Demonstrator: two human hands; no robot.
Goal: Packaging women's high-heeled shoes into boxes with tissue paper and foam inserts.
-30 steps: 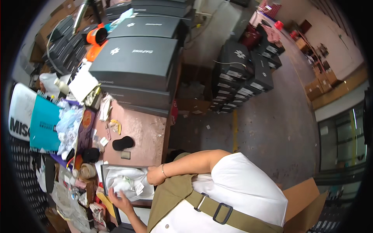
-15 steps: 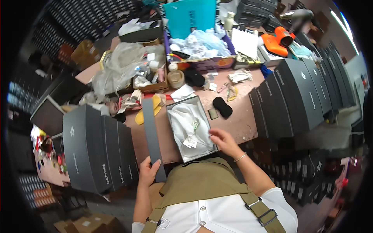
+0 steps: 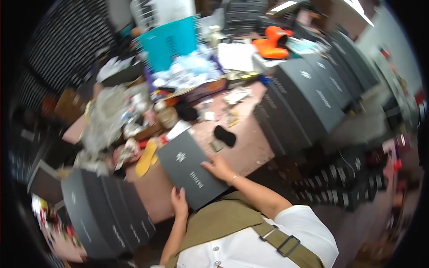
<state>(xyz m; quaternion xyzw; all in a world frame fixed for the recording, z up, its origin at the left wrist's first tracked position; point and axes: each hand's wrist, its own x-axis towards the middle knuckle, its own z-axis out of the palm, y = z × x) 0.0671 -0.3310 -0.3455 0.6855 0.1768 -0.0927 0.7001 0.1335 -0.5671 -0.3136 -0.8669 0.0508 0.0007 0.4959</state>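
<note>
A dark grey shoe box (image 3: 190, 169) with its lid on lies on the brown table (image 3: 250, 149) right in front of me. My left hand (image 3: 179, 202) grips the box's near left edge. My right hand (image 3: 219, 169) rests flat on the lid near its right edge. The picture is blurred by head motion.
Stacks of grey boxes stand at the left (image 3: 105, 216) and at the right (image 3: 308, 102). On the table lie a black insole (image 3: 225, 135), a yellow insole (image 3: 146, 157), crumpled clear plastic (image 3: 105, 120), a teal bag (image 3: 172, 42) and orange shoes (image 3: 270, 44).
The box was open with white paper inside; now the grey lid is on it. My right hand moved from the paper onto the lid. The view swung.
</note>
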